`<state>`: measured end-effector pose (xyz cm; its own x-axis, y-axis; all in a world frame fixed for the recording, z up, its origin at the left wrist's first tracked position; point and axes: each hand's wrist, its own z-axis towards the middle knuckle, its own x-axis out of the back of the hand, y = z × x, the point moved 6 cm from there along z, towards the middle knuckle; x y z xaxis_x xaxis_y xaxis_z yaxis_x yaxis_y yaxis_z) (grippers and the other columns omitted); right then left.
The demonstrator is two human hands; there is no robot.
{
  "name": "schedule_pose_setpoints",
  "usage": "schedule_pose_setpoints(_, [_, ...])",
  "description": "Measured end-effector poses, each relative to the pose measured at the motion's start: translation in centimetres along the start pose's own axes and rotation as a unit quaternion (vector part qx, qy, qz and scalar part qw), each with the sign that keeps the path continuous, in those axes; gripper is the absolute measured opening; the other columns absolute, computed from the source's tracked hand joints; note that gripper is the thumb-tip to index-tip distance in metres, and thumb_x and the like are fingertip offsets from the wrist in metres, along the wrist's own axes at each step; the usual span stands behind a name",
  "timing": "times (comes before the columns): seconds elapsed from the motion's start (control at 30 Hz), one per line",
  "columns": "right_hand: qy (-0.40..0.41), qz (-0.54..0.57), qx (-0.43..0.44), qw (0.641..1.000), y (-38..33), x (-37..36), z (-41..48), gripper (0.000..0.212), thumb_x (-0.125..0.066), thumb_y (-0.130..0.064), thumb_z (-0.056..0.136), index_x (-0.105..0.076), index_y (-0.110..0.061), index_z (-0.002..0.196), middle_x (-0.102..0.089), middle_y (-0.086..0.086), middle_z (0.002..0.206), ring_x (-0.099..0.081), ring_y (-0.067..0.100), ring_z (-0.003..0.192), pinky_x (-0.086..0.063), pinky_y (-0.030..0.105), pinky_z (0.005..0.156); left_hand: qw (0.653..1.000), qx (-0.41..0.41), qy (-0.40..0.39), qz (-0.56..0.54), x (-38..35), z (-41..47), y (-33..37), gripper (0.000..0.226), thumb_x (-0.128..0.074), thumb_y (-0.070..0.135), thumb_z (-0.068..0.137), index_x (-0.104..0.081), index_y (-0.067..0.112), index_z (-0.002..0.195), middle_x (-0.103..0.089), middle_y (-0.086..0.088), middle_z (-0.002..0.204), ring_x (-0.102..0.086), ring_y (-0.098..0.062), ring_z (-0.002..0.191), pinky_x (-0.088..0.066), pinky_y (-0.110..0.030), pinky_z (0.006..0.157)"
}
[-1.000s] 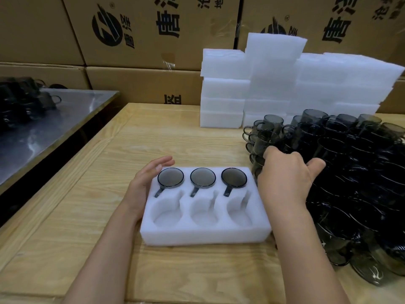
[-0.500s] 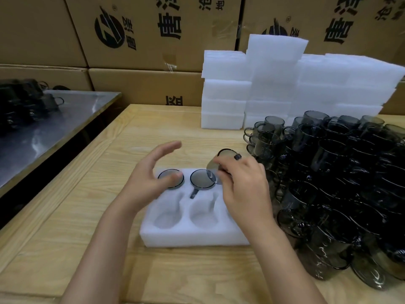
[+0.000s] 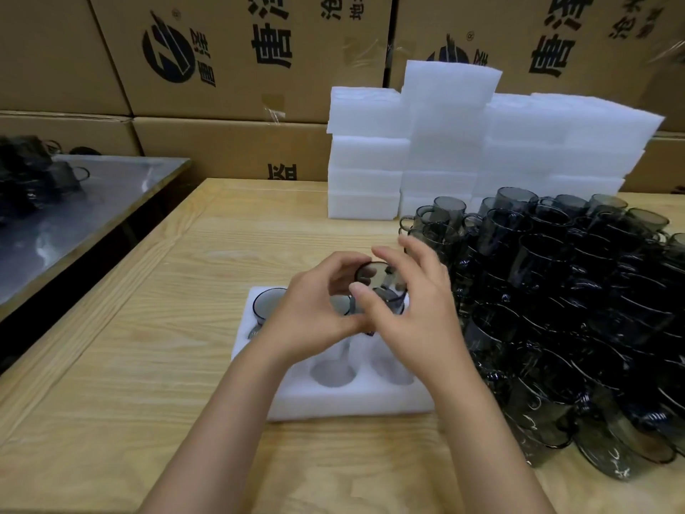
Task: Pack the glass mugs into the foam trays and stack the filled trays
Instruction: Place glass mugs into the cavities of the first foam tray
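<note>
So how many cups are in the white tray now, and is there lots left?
Only partway. Done: a seated mug fills the far-left pocket of the foam tray; another peeks out behind the left hand. In hand: that hand and the right hand grip the held mug over the tray. Left: two empty pockets show in front, and the pile of mugs is big.

Smoky grey glass mugs [image 3: 556,291], white foam tray [image 3: 352,402], pale wood-grain table [image 3: 148,365], tan boxes [image 3: 222,50] printed black.
</note>
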<state>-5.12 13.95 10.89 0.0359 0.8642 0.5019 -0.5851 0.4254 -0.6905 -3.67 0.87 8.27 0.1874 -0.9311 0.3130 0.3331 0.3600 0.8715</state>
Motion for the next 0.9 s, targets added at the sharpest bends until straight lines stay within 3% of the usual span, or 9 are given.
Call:
schedule_pose_setpoints(0.1, [-0.046,-0.076,0.000,0.996,0.0,0.2,0.1,0.029,-0.065,-0.035,0.082,-0.065,-0.026,0.110,-0.060,-0.014,0.107,-0.047,0.010,0.105,-0.030,0.017,0.088,0.997,0.025,-0.077,0.013,-1.0,-0.3,-0.5,0.065,-0.088,0.020,0.061,-0.056,0.039,0.115,-0.066,0.021,0.112,-0.060,0.002,0.111,-0.046,-0.024,0.095])
schedule_pose_setpoints(0.2, [-0.059,-0.110,0.004,0.992,0.0,0.2,0.1,0.023,-0.064,-0.033,0.084,-0.067,-0.028,0.107,-0.062,-0.010,0.103,-0.048,0.014,0.102,-0.026,0.017,0.079,0.986,0.027,-0.161,0.037,-1.3,-0.7,-0.9,0.084,-0.090,0.033,0.056,-0.045,0.043,0.127,-0.056,0.027,0.125,-0.045,0.005,0.126,-0.037,-0.025,0.106])
schedule_pose_setpoints(0.3, [-0.051,-0.119,0.002,0.992,0.0,0.9,0.1,0.028,-0.065,-0.032,0.084,-0.068,-0.022,0.110,-0.064,-0.005,0.109,-0.052,0.018,0.105,-0.030,0.019,0.084,0.963,0.025,-0.211,0.163,-1.5,-0.9,-1.7,0.104,-0.087,0.048,0.058,-0.028,0.043,0.143,-0.041,0.030,0.141,-0.027,0.012,0.134,-0.011,-0.034,0.120])
schedule_pose_setpoints(0.37, [-0.039,-0.118,0.004,0.992,-0.1,1.2,-0.1,0.033,-0.065,-0.031,0.085,-0.067,-0.016,0.113,-0.065,-0.002,0.112,-0.054,0.018,0.107,-0.033,0.019,0.088,0.954,0.025,-0.225,0.198,-1.5,-0.9,-2.0,0.101,-0.085,0.049,0.061,-0.027,0.043,0.143,-0.037,0.030,0.144,-0.023,0.016,0.134,0.001,-0.036,0.121])
schedule_pose_setpoints(0.43, [-0.036,-0.122,0.014,0.992,-0.2,1.0,-0.5,0.032,-0.066,-0.030,0.084,-0.068,-0.013,0.111,-0.066,0.000,0.109,-0.055,0.019,0.105,-0.033,0.018,0.086,0.949,0.020,-0.243,0.200,-1.5,-0.7,-2.0,0.092,-0.084,0.049,0.063,-0.029,0.049,0.137,-0.038,0.033,0.142,-0.022,0.018,0.133,0.004,-0.034,0.120])
schedule_pose_setpoints(0.63, [-0.027,-0.132,0.051,0.990,-0.7,0.6,-0.9,0.026,-0.066,-0.028,0.081,-0.072,-0.009,0.097,-0.071,0.003,0.092,-0.060,0.023,0.087,-0.031,0.016,0.075,0.938,0.024,-0.252,0.237,-0.3,0.2,-2.6,0.081,-0.082,0.048,0.067,-0.037,0.046,0.135,-0.037,0.033,0.140,-0.018,0.013,0.137,0.007,-0.031,0.119])
schedule_pose_setpoints(0.8, [-0.027,-0.115,0.047,0.992,-0.2,-0.4,-1.0,0.028,-0.061,-0.025,0.080,-0.072,-0.008,0.098,-0.071,0.004,0.094,-0.063,0.026,0.087,-0.036,0.019,0.080,0.936,0.044,-0.246,0.247,1.0,0.9,-3.3,0.081,-0.082,0.047,0.067,-0.042,0.040,0.137,-0.037,0.026,0.146,-0.016,0.016,0.137,0.009,-0.027,0.118])
schedule_pose_setpoints(0.9, [-0.035,-0.133,0.058,0.989,0.1,-1.2,-1.1,0.024,-0.064,-0.021,0.078,-0.072,-0.003,0.091,-0.070,0.009,0.089,-0.062,0.030,0.080,-0.041,0.024,0.078,0.939,0.040,-0.241,0.242,1.3,1.0,-3.4,0.074,-0.082,0.046,0.067,-0.044,0.045,0.131,-0.035,0.022,0.149,-0.015,0.016,0.137,0.009,-0.022,0.116])
